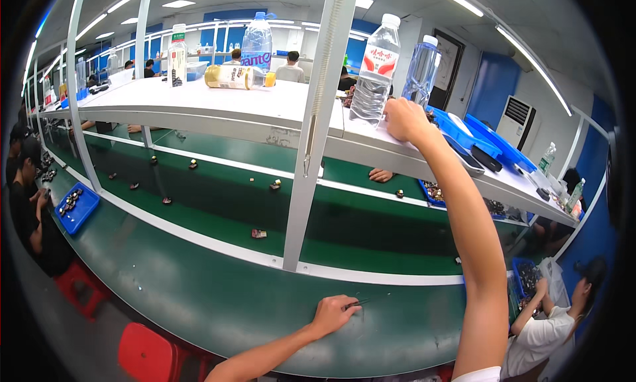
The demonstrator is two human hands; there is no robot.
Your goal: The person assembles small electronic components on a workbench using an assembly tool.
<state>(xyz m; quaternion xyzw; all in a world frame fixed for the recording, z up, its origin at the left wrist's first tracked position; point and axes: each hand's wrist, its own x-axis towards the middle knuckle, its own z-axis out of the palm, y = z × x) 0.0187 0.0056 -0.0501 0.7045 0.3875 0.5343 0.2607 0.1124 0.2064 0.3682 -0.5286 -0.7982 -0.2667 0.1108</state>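
Note:
My left hand (333, 316) rests low over the green worktable (218, 296), its fingers closed round a pair of dark tweezers (352, 304) whose tips point right. My right hand (405, 121) is raised to the white shelf (285, 110). Its fingers are curled and pressed together beside the foot of a transparent water bottle (375, 70) with a white cap and a red and white label. What those fingers hold, if anything, is hidden. Just behind that hand stands a second, bluish bottle (422, 70).
A grey upright post (318, 137) rises between my arms. Small parts (259, 233) lie scattered on the green conveyor belt (371, 229). Blue trays (78, 208) hold parts at the left; a blue bin (474, 137) and phone (464, 155) sit on the shelf. Co-workers sit at both sides.

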